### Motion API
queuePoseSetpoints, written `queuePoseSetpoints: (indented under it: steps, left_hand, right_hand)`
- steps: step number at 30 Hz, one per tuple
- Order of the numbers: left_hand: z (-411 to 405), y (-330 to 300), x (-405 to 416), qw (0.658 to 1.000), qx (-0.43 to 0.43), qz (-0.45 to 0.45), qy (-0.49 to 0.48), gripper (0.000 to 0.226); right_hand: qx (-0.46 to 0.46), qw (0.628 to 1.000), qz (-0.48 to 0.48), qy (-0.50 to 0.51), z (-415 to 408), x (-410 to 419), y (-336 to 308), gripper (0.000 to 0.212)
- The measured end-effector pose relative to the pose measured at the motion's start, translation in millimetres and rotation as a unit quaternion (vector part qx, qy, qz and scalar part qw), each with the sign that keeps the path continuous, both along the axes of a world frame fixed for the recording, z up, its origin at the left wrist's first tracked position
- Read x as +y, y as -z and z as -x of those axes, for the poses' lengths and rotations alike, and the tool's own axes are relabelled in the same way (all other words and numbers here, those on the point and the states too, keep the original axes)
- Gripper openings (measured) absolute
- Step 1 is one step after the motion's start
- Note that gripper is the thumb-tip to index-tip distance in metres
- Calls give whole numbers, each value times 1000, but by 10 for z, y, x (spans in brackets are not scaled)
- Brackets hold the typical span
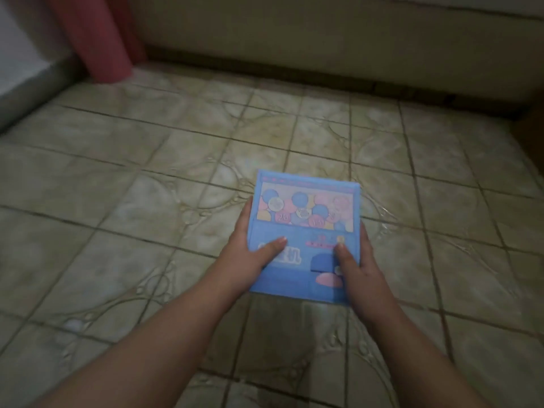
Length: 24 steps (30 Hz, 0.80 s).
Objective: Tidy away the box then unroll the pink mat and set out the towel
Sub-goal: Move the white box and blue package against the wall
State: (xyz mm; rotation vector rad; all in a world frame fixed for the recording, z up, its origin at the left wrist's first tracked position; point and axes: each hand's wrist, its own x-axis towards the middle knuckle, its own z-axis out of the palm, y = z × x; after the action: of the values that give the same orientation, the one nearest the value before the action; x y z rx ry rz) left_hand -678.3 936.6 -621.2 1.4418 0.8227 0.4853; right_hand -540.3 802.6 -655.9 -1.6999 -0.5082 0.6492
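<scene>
A flat blue box (306, 213) printed with pink and blue balls is held over the tiled floor, face up. My left hand (250, 254) grips its left edge, thumb on top. My right hand (356, 269) grips its right edge, thumb also pressed on the lid. The rolled pink mat (100, 36) stands upright in the far left corner, well away from both hands. No towel is in view.
Beige patterned floor tiles (147, 172) fill most of the view. A pale bed or sofa base (323, 39) runs along the far side. A white and grey wall edge (20, 69) is at the far left, beside the mat.
</scene>
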Motion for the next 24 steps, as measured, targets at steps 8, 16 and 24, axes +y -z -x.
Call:
queuePoseSetpoints:
  steps: [8, 16, 24]
  left_hand:
    - [1595, -972, 1052, 976, -38, -73, -202, 83]
    - [4038, -1726, 1656, 925, -48, -140, -349, 87]
    - [6330, -1696, 1496, 851, -2, -155, -502, 89]
  right_hand:
    - [-8, 978, -89, -190, 1146, 1758, -1023, 53]
    - [20, 915, -171, -366, 3483, 2982, -1752, 50]
    - [27, 833, -159, -529, 5846, 3540, -1763, 61]
